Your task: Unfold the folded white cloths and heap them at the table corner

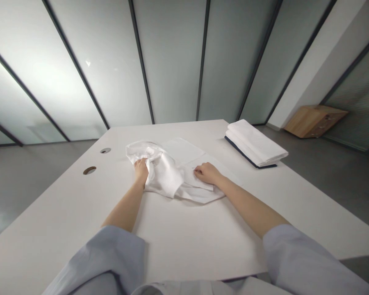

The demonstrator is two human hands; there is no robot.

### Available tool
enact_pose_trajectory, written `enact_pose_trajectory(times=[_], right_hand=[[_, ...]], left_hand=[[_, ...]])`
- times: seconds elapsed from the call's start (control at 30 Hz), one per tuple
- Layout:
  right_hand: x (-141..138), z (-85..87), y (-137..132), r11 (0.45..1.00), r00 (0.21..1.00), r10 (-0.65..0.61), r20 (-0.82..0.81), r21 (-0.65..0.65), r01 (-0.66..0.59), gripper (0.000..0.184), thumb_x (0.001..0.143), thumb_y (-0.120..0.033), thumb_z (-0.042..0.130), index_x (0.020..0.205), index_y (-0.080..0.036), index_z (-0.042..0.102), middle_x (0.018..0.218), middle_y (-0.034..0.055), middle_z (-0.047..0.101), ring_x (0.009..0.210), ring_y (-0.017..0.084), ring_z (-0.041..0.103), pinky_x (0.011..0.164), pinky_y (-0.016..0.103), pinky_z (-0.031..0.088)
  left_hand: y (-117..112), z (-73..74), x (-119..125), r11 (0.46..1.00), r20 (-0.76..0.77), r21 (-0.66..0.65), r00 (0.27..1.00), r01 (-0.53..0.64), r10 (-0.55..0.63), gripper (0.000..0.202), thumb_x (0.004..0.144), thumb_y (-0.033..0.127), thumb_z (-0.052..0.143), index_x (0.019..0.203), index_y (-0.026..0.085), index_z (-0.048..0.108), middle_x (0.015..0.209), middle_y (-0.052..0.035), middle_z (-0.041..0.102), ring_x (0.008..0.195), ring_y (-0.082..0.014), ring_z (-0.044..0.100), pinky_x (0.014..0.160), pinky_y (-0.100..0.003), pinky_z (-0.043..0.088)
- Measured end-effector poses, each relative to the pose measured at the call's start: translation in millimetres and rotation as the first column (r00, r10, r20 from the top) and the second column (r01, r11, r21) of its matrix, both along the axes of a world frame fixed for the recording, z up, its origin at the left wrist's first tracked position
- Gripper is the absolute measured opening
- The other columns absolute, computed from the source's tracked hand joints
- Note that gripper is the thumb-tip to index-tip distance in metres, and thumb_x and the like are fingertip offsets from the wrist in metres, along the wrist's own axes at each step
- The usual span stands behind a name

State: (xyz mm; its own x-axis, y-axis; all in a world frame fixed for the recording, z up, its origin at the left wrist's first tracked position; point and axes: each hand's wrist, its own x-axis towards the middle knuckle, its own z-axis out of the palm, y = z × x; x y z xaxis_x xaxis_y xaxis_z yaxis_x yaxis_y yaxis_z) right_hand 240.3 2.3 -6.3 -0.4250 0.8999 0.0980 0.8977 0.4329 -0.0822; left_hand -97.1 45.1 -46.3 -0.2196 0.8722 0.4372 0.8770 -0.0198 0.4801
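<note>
A white shirt [166, 172] lies partly bunched on the white table. Its left part is crumpled into loose folds, while the right part spreads flatter toward my right hand. My left hand [141, 170] is closed on the gathered cloth at the shirt's left side, its fingertips partly hidden in the folds. On the flatter right part rests my right hand [208, 173], with its fingers curled together and pinching the fabric. Behind the bunched cloth, a thin flat white layer [184, 149] lies on the table; I cannot tell whether it belongs to the shirt.
A stack of folded white cloth [255, 141] sits on a dark flat piece [242, 154] at the table's right edge. Two round holes [89, 170] pierce the tabletop [80, 213] on the left. Beyond stand frosted glass panels [172, 61] and a wooden cabinet [310, 119].
</note>
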Motion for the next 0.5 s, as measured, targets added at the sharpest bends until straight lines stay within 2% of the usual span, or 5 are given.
enact_pose_trajectory(times=[0.13, 0.23, 0.33, 0.4, 0.5], right_hand=[[2, -12.7, 5, 0.994, 0.992, 0.105, -0.075, 0.021, -0.103, 0.040, 0.089, -0.034, 0.049, 0.120, -0.017, 0.066, 0.130, 0.0141, 0.060, 0.124, 0.026, 0.050, 0.102, 0.036, 0.035], [10, -20.1, 11, 0.997, 0.999, 0.021, -0.050, -0.075, -0.024, 0.058, 0.091, -0.043, 0.046, 0.143, -0.020, 0.044, 0.154, 0.0120, 0.034, 0.141, 0.027, 0.029, 0.114, 0.042, 0.022], [17, -23.0, 18, 0.983, 0.997, -0.083, 0.003, -0.166, 0.082, 0.063, 0.094, -0.053, 0.034, 0.148, -0.022, 0.036, 0.158, 0.0095, 0.024, 0.145, 0.027, 0.021, 0.115, 0.045, 0.018], [21, -22.3, 22, 0.972, 0.989, -0.150, 0.019, -0.180, 0.151, 0.065, 0.094, -0.057, 0.031, 0.150, -0.022, 0.033, 0.159, 0.0092, 0.022, 0.145, 0.029, 0.020, 0.115, 0.047, 0.018], [27, -19.8, 27, 0.942, 0.959, -0.278, 0.047, -0.184, 0.282, 0.064, 0.095, -0.056, 0.028, 0.150, -0.022, 0.032, 0.159, 0.0107, 0.021, 0.144, 0.032, 0.020, 0.113, 0.051, 0.020]], left_hand=[[-1, 6.4, 7, 0.994, -0.050, -0.025, 0.993, 0.110, -0.111, 0.032, 0.080, 0.015, 0.045, 0.101, 0.016, 0.069, 0.103, -0.0120, 0.069, 0.107, -0.0264, 0.060, 0.102, -0.041, 0.040], [-4, 13.3, 13, 0.962, -0.043, -0.086, 0.964, 0.260, -0.264, 0.033, 0.075, 0.019, 0.052, 0.101, 0.016, 0.072, 0.104, -0.0106, 0.071, 0.105, -0.0261, 0.061, 0.099, -0.038, 0.042], [-7, 18.4, 18, 0.918, 0.022, -0.130, 0.927, 0.374, -0.374, 0.034, 0.072, 0.019, 0.054, 0.100, 0.018, 0.073, 0.102, -0.0082, 0.073, 0.101, -0.0244, 0.064, 0.094, -0.033, 0.046], [-6, 20.1, 16, 0.925, 0.067, -0.136, 0.934, 0.356, -0.350, 0.034, 0.071, 0.018, 0.053, 0.098, 0.017, 0.074, 0.103, -0.0087, 0.073, 0.101, -0.0251, 0.064, 0.094, -0.033, 0.046], [-4, 19.6, 6, 0.977, 0.195, -0.099, 0.966, 0.190, -0.168, 0.036, 0.073, 0.018, 0.049, 0.102, 0.014, 0.071, 0.111, -0.0114, 0.071, 0.111, -0.0284, 0.060, 0.098, -0.040, 0.043]])
